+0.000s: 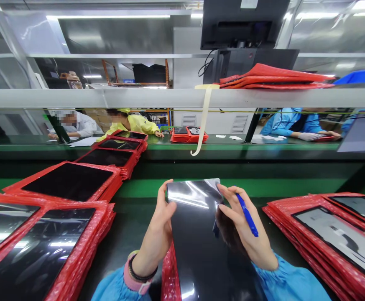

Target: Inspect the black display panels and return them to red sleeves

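1. I hold one dark glossy panel (197, 234) upright-tilted before me, above the worktop (138, 217) – my left hand (160, 228) clamped on its left edge, my right hand (243, 228) pressing its right edge.
2. One blue pen (247, 215) sits gripped between my right fingers.
3. Red padded sleeves (169, 271) lie under the panel.
4. To my left, five stacks of red-bagged panels (66, 182) run back in a row; to my right, one stack (333, 238).
5. Beyond the green conveyor (264, 167) – three co-workers (132, 123) sit under a metal shelf (138, 98).
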Demonstrator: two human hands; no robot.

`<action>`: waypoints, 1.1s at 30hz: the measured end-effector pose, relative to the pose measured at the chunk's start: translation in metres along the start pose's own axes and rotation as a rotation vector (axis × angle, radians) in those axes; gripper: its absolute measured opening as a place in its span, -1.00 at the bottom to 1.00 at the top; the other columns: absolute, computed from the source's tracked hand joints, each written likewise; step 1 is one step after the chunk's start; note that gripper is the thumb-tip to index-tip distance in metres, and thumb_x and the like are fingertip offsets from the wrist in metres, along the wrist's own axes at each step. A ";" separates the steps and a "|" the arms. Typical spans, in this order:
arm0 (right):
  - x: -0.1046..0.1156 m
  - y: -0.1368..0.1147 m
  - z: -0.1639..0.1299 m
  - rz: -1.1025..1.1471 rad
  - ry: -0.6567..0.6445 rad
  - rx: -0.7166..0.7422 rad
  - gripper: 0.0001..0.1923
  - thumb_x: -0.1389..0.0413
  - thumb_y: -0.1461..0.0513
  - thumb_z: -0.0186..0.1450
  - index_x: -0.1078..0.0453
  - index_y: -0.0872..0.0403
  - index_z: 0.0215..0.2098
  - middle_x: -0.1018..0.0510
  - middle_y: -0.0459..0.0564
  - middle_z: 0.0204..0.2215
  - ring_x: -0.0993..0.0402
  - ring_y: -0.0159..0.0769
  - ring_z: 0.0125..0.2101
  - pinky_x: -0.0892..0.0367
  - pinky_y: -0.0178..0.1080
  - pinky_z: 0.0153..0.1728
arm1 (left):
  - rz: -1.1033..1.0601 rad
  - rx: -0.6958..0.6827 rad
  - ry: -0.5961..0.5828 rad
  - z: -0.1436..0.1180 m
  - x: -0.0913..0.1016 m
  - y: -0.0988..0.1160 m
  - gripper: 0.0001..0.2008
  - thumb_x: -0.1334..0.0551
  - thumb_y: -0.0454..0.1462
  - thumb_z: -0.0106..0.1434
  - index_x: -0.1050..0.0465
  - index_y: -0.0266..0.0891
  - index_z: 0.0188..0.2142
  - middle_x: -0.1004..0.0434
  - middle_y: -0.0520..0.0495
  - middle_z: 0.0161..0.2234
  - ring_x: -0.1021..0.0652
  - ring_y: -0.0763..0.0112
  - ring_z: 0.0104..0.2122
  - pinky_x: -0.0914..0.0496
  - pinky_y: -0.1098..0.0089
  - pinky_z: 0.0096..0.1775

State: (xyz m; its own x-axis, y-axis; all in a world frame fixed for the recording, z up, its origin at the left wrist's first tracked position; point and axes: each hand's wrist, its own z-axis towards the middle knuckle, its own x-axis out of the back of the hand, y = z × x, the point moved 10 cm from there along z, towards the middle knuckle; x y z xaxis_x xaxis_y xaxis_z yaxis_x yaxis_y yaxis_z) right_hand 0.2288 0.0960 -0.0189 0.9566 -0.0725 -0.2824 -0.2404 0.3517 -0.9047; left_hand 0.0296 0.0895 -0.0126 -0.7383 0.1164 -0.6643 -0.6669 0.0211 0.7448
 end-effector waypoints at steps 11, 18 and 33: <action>0.074 0.031 0.013 -0.258 0.163 0.118 -0.70 -0.17 0.11 0.26 -0.31 0.01 -0.08 -0.43 0.10 0.11 -0.29 -0.13 0.18 -0.04 -0.02 0.23 | 0.308 0.162 0.150 0.008 0.048 -0.049 -0.36 -0.29 -0.26 0.08 -0.16 -0.03 0.16 -0.59 0.03 -0.18 -0.60 0.30 -0.28 -0.41 0.38 -0.27; 0.112 0.109 0.027 -0.349 -0.048 -0.146 -0.85 -0.18 0.22 0.30 -0.44 0.15 -0.21 -0.59 -0.04 -0.27 -0.55 -0.25 -0.27 -0.44 -0.05 -0.15 | 0.479 0.257 0.255 0.020 0.104 -0.093 -0.46 -0.30 -0.05 0.09 -0.38 -0.19 0.04 -0.37 -0.22 0.17 -0.31 0.04 0.20 -0.21 0.19 0.14; 0.112 0.088 0.012 -0.473 0.042 -0.032 -0.55 -0.22 -0.08 0.13 -0.41 0.04 -0.17 -0.60 0.09 -0.08 -0.50 -0.04 -0.01 -0.37 -0.09 -0.01 | 0.834 -0.052 0.173 0.003 0.111 -0.046 -0.31 -0.29 -0.01 0.08 -0.21 -0.19 0.15 -0.11 -0.15 0.30 -0.16 0.21 0.26 -0.01 0.29 0.24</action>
State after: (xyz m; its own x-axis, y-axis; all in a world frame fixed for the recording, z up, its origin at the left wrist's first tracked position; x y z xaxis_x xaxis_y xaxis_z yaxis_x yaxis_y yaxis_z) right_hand 0.3165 0.1299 -0.1263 0.9549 -0.2558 0.1507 0.2142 0.2421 -0.9463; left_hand -0.0215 0.1042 -0.1210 -0.9921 -0.0801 0.0966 0.1008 -0.0497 0.9937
